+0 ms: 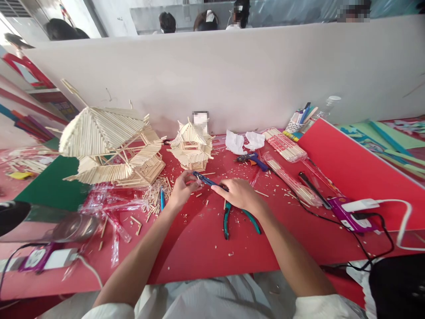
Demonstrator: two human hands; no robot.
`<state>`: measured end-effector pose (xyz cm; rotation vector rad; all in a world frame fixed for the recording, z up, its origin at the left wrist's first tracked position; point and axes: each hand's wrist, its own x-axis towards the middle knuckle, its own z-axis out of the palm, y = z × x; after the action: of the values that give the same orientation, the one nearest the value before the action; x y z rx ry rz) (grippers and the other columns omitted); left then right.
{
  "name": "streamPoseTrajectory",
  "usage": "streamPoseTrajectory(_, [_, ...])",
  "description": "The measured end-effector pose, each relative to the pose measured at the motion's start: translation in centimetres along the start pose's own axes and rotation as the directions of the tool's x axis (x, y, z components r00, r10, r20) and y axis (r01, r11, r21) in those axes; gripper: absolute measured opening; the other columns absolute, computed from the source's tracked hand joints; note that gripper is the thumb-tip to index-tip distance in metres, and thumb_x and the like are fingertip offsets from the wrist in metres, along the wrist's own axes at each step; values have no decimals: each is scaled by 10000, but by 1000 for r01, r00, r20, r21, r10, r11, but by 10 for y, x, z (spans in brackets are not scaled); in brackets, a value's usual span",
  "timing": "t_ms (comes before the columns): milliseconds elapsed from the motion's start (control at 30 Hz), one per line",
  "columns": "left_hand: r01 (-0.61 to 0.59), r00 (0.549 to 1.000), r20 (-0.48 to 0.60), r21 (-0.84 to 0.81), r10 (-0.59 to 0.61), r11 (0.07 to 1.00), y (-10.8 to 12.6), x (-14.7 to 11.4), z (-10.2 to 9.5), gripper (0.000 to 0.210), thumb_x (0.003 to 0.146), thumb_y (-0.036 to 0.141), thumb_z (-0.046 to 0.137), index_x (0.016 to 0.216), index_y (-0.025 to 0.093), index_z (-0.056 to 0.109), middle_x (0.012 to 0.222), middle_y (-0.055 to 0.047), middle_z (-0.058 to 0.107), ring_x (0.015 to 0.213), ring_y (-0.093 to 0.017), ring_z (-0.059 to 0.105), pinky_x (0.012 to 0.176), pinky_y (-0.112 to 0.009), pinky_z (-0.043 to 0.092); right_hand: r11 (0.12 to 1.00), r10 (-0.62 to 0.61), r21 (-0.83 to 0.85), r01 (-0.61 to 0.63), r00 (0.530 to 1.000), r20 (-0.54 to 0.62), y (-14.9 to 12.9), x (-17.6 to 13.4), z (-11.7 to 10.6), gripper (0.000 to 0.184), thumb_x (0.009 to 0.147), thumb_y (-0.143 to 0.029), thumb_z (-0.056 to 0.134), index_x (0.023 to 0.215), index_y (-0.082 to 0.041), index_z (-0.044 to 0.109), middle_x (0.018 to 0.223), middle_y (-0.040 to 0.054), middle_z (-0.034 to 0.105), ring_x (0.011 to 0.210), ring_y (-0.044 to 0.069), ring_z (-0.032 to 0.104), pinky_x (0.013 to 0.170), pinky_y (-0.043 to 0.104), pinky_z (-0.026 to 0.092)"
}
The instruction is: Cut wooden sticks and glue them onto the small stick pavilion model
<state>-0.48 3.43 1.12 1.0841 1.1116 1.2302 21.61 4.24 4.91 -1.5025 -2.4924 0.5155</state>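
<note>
1. A dark blue tool [207,180], seemingly a cutter, is held low over the red worktop [199,248]: the left hand [182,189] pinches its far end, and the right hand [237,194] has its fingers closed round the near end.
2. A fingertip could be nicked, since the left fingers lie close to the tool's tip.
3. The small stick pagoda [191,146] stands just beyond; it could be knocked by a slip forward.
4. The teal pliers [239,219] under the right wrist could be dragged.

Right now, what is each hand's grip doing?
Left hand: fingertips closed on one end of the blue tool.
Right hand: fingers on the tool's other end, over the green-handled pliers.
</note>
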Motion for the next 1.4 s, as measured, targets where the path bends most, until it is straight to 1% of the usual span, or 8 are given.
streamPoseTrajectory(133, [13, 1000, -1, 33, -13, 999, 0, 0, -2, 507, 672, 374, 842, 1043, 185, 554, 849, 4, 635, 754, -159, 686, 777, -331, 571, 1000, 8, -13, -8, 1000, 10, 0, 0, -1, 649, 987, -698, 284, 784, -201, 649, 707, 75, 680, 648, 192, 589, 567, 293, 243])
streamPoseTrajectory(233, [15, 1000, 3, 37, -15, 999, 1, 0, -3, 517, 686, 390, 831, 1065, 187, 545, 849, 6, 632, 751, -162, 689, 795, -355, 578, 1000, 6, -2, -6, 1000, 18, 1, 0, -1, 650, 986, -700, 285, 776, -200, 644, 699, 71, 673, 639, 187, 580, 568, 292, 248])
streamPoseTrajectory(467, [-9, 1000, 12, 113, 7, 994, 4, 1, -4, 515, 691, 376, 826, 1075, 175, 549, 819, -8, 648, 781, -199, 709, 780, -369, 586, 999, 2, 36, -3, 1000, 15, 1, -1, -2, 636, 982, -705, 298, 769, -208, 633, 679, 56, 657, 627, 178, 560, 575, 291, 251])
streamPoseTrajectory(633, [14, 1000, 9, 73, -15, 997, 1, 3, -5, 523, 672, 373, 837, 1061, 180, 545, 826, 0, 652, 742, -181, 706, 788, -366, 592, 1000, 3, 23, -3, 999, 35, -1, 0, -2, 653, 989, -699, 281, 734, -203, 620, 686, 67, 666, 630, 179, 570, 575, 295, 256])
streamPoseTrajectory(900, [17, 1000, -8, 66, -16, 998, 1, 3, -6, 540, 650, 354, 849, 1067, 171, 561, 831, -6, 640, 787, -195, 706, 781, -366, 590, 1000, -18, -11, 18, 1000, 5, -1, 0, 2, 669, 999, -690, 248, 719, -205, 615, 675, 67, 669, 626, 184, 585, 570, 298, 247])
streamPoseTrajectory(1167, [27, 999, -25, 46, -26, 999, 3, 3, -6, 574, 631, 365, 864, 1075, 176, 552, 821, 5, 642, 727, -174, 699, 774, -371, 599, 999, -41, -21, 41, 998, -38, -2, 1, 6, 661, 1015, -664, 239, 761, -204, 640, 703, 75, 694, 645, 195, 618, 568, 290, 249])
streamPoseTrajectory(1300, [37, 999, -37, 47, -35, 998, 3, 4, -7, 583, 606, 351, 881, 1063, 181, 562, 818, 13, 637, 688, -153, 682, 748, -346, 598, 999, -29, -42, 28, 999, -31, -8, 0, 6, 659, 1032, -624, 231, 754, -200, 651, 691, 77, 696, 638, 200, 628, 573, 295, 263])
streamPoseTrajectory(1400, [19, 999, -31, 56, -17, 998, 4, 4, -10, 551, 612, 356, 877, 1046, 181, 585, 829, 5, 641, 698, -151, 672, 741, -343, 597, 998, -24, -66, 23, 999, -28, -17, -1, 7, 619, 1053, -559, 246, 798, -195, 677, 740, 92, 725, 682, 213, 657, 595, 294, 292])
